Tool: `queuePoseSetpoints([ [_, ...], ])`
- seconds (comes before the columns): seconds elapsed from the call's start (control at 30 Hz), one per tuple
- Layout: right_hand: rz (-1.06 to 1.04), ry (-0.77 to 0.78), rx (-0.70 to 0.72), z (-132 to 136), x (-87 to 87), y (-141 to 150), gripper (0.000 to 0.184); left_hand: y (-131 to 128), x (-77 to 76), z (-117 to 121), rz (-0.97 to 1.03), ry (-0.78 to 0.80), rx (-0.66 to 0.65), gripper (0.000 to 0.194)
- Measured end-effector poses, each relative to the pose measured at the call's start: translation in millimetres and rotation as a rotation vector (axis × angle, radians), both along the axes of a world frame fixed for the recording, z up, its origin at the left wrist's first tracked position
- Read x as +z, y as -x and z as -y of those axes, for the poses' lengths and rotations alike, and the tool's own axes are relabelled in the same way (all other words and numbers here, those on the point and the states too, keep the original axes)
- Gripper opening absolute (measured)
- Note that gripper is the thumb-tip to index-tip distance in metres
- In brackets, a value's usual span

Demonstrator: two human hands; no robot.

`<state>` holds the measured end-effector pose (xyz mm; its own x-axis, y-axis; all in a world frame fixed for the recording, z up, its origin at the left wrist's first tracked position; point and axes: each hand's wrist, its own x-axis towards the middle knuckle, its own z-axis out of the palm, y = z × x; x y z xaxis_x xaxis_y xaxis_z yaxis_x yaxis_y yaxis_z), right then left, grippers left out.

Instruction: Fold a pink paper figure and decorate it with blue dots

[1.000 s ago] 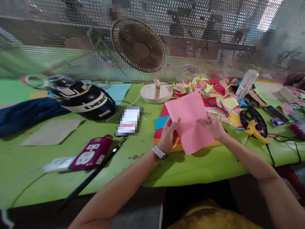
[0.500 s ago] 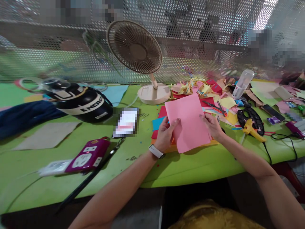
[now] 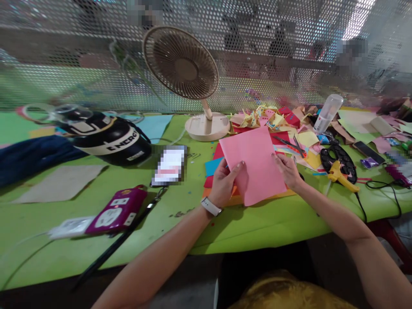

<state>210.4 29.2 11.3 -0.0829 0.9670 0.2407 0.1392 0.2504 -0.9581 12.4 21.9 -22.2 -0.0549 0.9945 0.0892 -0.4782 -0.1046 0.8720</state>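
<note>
A sheet of pink paper (image 3: 255, 165) is held up in the middle of the head view, slightly tilted. My left hand (image 3: 224, 182) is closed on its left edge, the thumb on the front and the fingers behind. On the right edge, my right hand (image 3: 286, 169) pinches the sheet between thumb and fingers. Beneath it lie coloured papers: a blue piece (image 3: 213, 166) and orange sheets (image 3: 234, 200) stick out around the pink one. Orange-handled scissors (image 3: 291, 145) lie just beyond my right hand.
Behind stands a desk fan (image 3: 207, 126) before a perforated metal screen. To the left are a black bottle (image 3: 119, 139), a phone (image 3: 169, 165) and a purple power strip (image 3: 117, 210). A yellow glue gun (image 3: 341, 177), a black palette (image 3: 336, 156) and paper scraps (image 3: 265, 116) lie rightward.
The pink sheet has turned very slightly in my hands, its lower edge shifting a little to the right. Both hands keep their hold.
</note>
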Motion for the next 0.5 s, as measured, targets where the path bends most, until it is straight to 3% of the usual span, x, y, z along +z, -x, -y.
queuePoseSetpoints([
  [0.5, -0.018, -0.005, -0.009, 0.8, 0.2, 0.2, 0.063, 0.7, 0.7, 2.3, 0.023, 0.035, 0.017, 0.042],
])
